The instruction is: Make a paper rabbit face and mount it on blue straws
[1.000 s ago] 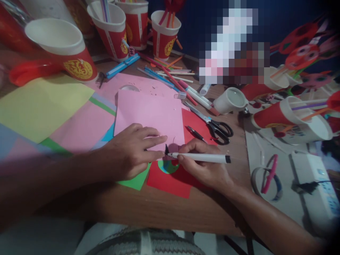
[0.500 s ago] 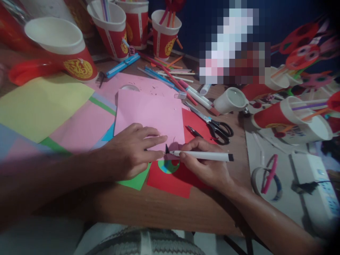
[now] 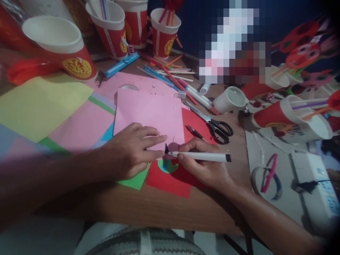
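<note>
My left hand [image 3: 134, 150] lies on a pink sheet of paper [image 3: 148, 109] with its fingers stretched out and apart. In my right hand [image 3: 205, 166] is a slim white marker [image 3: 204, 156] with a black end, held in a pinch and tilted almost flat. Its tip points left and meets the paper beside a small dark mark [image 3: 166, 149], close to my left fingertips. A thin curved line shows just above the marker. Partly under the pink sheet are red paper [image 3: 170, 186] and a green round piece [image 3: 166, 167].
Black-handled scissors [image 3: 221, 131] and a black pen [image 3: 195, 132] lie right of the sheet. A white cup [image 3: 230, 100] sits farther back. Red paper cups [image 3: 166, 35] line the rear. Yellow paper [image 3: 45, 102] is at left, a tape roll [image 3: 265, 193] and power strip [image 3: 316, 184] at right.
The marker and my right hand have shifted very slightly left. My left hand stays in place on the pink sheet.
</note>
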### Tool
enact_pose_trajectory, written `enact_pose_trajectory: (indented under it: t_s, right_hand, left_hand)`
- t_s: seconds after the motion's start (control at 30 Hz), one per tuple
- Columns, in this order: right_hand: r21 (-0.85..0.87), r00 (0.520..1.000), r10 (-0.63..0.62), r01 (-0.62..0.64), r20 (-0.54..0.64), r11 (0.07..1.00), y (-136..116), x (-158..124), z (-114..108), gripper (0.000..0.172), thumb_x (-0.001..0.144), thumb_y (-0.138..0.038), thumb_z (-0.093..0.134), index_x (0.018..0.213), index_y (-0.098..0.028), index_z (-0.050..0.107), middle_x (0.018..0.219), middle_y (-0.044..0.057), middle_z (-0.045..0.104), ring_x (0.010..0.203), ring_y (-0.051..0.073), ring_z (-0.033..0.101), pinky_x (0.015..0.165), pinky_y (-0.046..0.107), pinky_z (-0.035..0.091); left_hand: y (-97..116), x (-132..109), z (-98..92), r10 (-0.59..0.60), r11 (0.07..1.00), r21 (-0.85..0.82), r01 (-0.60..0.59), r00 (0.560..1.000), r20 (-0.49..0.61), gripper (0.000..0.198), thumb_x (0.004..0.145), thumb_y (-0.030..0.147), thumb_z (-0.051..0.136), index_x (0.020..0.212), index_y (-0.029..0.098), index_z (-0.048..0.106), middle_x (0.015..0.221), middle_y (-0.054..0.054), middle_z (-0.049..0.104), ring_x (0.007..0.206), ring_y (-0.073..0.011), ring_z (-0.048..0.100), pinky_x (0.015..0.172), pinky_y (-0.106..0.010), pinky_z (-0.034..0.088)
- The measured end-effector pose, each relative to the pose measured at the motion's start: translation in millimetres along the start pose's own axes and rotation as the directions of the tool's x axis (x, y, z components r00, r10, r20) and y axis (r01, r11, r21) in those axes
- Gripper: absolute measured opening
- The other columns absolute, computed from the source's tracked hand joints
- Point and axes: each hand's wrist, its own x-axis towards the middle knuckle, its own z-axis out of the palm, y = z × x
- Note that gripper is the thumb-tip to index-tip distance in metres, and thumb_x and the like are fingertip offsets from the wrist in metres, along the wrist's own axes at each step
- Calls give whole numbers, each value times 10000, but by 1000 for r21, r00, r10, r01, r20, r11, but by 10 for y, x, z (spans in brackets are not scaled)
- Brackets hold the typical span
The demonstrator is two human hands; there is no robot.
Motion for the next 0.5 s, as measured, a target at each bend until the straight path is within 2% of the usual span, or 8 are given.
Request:
enact_pose_trajectory:
  t_s: [0.5]
  right_hand:
    - [143,999,28,-23,-36,990,1,24,-31,91,789,-195,625,702,-180,601,597,-20,651,499,86,547,440,179,396]
  left_hand:
    - [-4,-1,13,6,1000,-17,-7,1000,-20,322,760,78,537,1030,201,662,1291,-109,602,1163,-309,517,866,-479,412]
